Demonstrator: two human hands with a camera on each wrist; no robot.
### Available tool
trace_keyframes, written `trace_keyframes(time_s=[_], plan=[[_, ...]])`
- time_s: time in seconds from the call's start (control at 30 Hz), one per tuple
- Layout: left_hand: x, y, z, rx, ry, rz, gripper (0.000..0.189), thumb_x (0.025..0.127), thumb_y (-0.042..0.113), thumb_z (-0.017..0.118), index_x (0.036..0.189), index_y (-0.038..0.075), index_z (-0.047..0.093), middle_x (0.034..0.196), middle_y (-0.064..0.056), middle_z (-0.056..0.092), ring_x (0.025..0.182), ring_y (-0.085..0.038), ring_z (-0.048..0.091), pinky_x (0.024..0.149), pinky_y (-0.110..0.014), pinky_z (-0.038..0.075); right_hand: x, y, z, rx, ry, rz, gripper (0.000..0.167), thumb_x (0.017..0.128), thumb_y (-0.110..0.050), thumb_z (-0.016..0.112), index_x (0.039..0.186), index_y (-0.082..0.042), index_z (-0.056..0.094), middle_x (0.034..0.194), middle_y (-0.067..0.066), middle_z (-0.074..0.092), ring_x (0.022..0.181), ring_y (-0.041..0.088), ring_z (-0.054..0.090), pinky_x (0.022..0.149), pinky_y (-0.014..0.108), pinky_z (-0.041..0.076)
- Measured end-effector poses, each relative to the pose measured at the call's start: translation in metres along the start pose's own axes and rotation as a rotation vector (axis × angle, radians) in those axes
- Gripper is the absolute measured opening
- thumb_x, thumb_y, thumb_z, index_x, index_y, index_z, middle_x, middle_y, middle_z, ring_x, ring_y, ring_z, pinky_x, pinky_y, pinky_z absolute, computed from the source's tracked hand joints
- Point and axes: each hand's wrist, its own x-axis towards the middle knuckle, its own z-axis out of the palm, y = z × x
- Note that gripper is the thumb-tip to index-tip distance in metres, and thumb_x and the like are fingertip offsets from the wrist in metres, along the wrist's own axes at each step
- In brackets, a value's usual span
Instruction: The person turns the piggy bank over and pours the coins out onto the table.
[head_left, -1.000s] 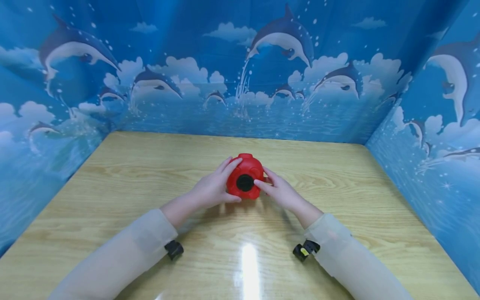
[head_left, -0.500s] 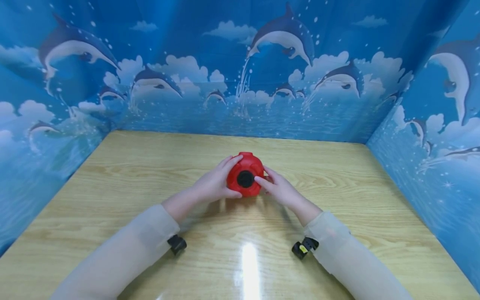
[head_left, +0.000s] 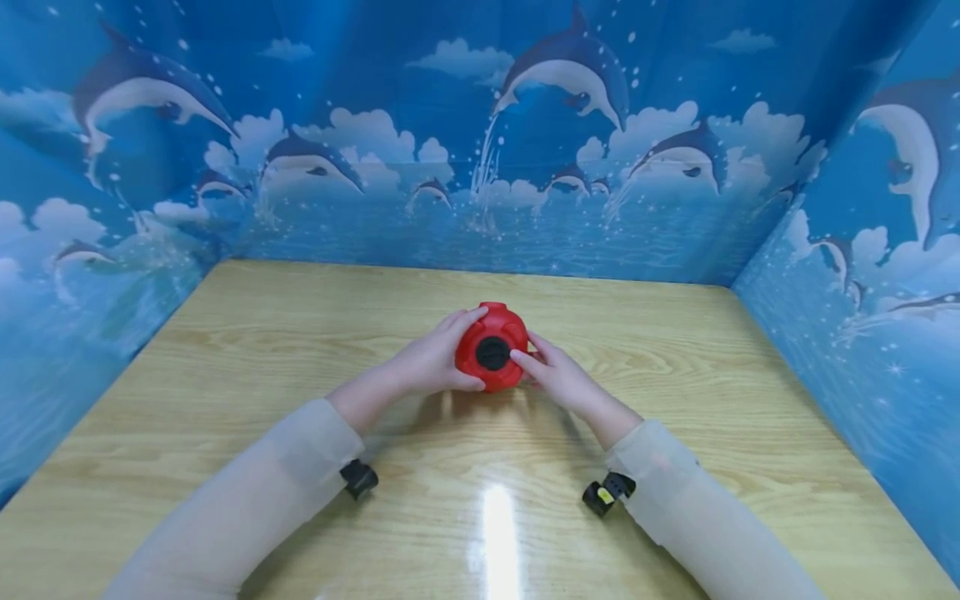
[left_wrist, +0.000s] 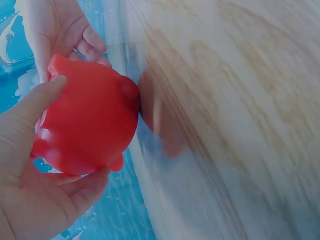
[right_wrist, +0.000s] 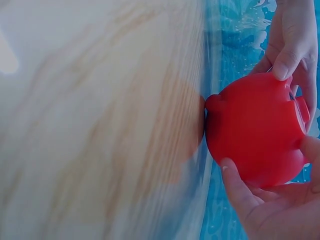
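Between both hands is a red piggy bank [head_left: 474, 343], round and glossy with stubby knobs. A round black plug [head_left: 492, 353] faces up toward the head camera. My left hand [head_left: 433, 360] grips the left side, thumb near me and fingers spread to the far side. My right hand [head_left: 558, 382] holds the right side, its thumb tip at the plug's edge. The left wrist view shows the piggy bank [left_wrist: 90, 120] right at the table surface, its plug hidden there. Seen from the right wrist, my right fingers curl under the piggy bank [right_wrist: 255, 130].
The wood-patterned table [head_left: 300, 325] lies under and around the hands, with a bright reflection near its front. A blue dolphin-print curtain [head_left: 375, 208] encloses the back and both sides. Small black cameras [head_left: 360, 479] hang at both wrists.
The piggy bank has tilted slightly, its black plug shifting a little away from me. Both hands have moved a touch farther forward with it, keeping their hold.
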Motion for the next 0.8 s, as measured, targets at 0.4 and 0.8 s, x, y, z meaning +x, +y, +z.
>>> trace_keyframes(time_s=[0.4, 0.8], plan=[[-0.002, 0.005, -0.001, 0.006, -0.007, -0.012, 0.101, 0.073, 0.030, 0.080, 0.150, 0.023, 0.015, 0.148, -0.009, 0.026, 0.124, -0.025, 0.040, 0.089, -0.042, 0.048, 0.000, -0.001, -0.001, 0.024, -0.006, 0.016, 0.068, 0.095, -0.043, 0.048, 0.149, -0.013, 0.019, 0.126, 0.015, 0.055, 0.106, 0.026, 0.059, 0.094, 0.047, 0.043], [0.000, 0.011, 0.000, 0.058, -0.003, -0.050, 0.101, 0.072, 0.032, 0.081, 0.149, 0.023, 0.017, 0.147, -0.010, 0.026, 0.121, -0.026, 0.042, 0.086, -0.042, 0.049, -0.004, -0.005, 0.001, -0.083, 0.184, -0.134, 0.071, 0.091, -0.025, 0.062, 0.149, -0.015, 0.022, 0.148, 0.010, 0.030, 0.121, 0.031, 0.046, 0.089, 0.041, 0.048]])
